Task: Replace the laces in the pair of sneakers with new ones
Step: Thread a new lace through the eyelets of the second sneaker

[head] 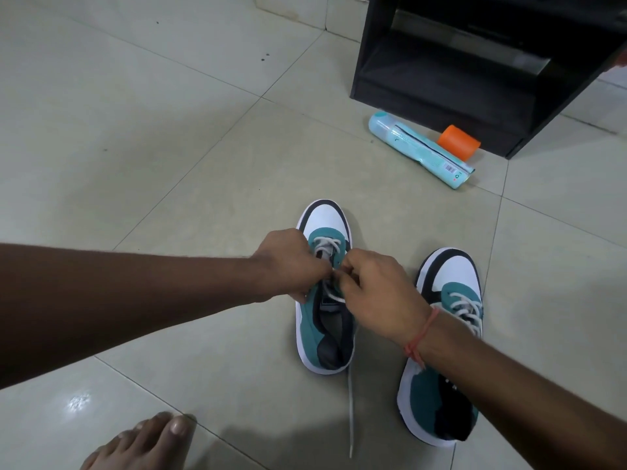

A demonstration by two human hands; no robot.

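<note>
Two teal, white and black sneakers stand on the tiled floor, toes pointing away from me. Over the left sneaker [324, 218] both hands meet at the eyelets. My left hand [288, 266] grips the shoe's left side and pinches the white lace [325, 245]. My right hand [380, 293] pinches the same lace at the middle eyelets. A loose lace end [351, 408] trails back across the floor. The right sneaker [451, 276] stands beside it, laced in white, partly hidden by my right forearm.
A light-blue tube-shaped package [417, 147] lies on the floor beyond the shoes, with an orange roll [458, 142] next to it. A black shelf unit [475, 72] stands at the back right. My bare foot [146, 442] rests at the bottom left.
</note>
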